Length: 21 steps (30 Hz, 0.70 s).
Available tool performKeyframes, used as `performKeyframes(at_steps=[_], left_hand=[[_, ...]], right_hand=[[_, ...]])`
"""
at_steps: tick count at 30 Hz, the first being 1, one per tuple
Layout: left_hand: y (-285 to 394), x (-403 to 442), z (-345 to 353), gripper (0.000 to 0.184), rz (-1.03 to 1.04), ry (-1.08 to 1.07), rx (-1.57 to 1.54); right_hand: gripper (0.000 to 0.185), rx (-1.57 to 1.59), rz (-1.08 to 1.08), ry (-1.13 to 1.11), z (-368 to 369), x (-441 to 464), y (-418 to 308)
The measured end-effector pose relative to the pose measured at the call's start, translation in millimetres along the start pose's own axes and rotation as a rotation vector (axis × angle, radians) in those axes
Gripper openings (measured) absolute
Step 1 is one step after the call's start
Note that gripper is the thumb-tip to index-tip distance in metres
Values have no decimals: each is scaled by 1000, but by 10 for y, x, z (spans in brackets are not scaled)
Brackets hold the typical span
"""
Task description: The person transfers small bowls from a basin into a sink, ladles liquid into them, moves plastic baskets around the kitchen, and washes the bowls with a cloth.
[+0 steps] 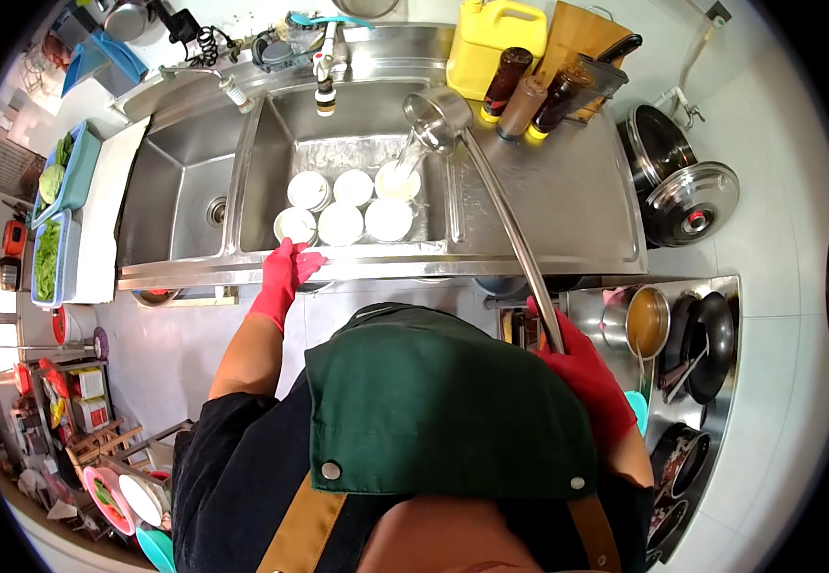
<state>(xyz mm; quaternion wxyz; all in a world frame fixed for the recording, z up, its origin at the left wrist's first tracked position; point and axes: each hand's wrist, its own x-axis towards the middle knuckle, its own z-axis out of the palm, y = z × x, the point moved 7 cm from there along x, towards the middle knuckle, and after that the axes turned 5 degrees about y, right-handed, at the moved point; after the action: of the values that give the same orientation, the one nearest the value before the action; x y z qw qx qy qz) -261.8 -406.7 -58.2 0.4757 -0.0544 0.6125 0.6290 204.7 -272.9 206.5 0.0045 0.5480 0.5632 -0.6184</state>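
Note:
My right hand (577,368), in a red rubber glove, is closed around the long handle of a large metal ladle (436,115). The ladle's bowl is tipped over the sink's larger basin, and water runs from it into the back-right white bowl (397,179). Other white bowls (341,225) stand grouped on the basin floor (352,156), some apparently stacked. At the sink's front rim, my red-gloved left hand (290,267) has its fingers apart, close to the front-left bowl (295,225). It holds nothing; whether it touches the rim is unclear.
A faucet (325,91) overhangs the basin, with a smaller basin (180,196) to the left. A yellow jug (496,48), dark bottles (507,81) and a cutting board (582,43) stand back right. Pots (658,143) hang at right; a pan of brown liquid (648,323) sits below.

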Motion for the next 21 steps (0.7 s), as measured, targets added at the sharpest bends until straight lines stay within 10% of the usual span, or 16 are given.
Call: performKeyframes(at_steps=[7, 15, 21], left_hand=[[-7, -11, -8, 44, -5, 41, -17], [-7, -5, 8, 45, 10, 64, -27], [-30, 14, -22, 45, 69, 91, -45]], right_hand=[[79, -137, -531, 193, -137, 102, 21], [76, 305, -526, 755, -982, 172, -215], [23, 462, -446, 865, -2025, 929, 26]])
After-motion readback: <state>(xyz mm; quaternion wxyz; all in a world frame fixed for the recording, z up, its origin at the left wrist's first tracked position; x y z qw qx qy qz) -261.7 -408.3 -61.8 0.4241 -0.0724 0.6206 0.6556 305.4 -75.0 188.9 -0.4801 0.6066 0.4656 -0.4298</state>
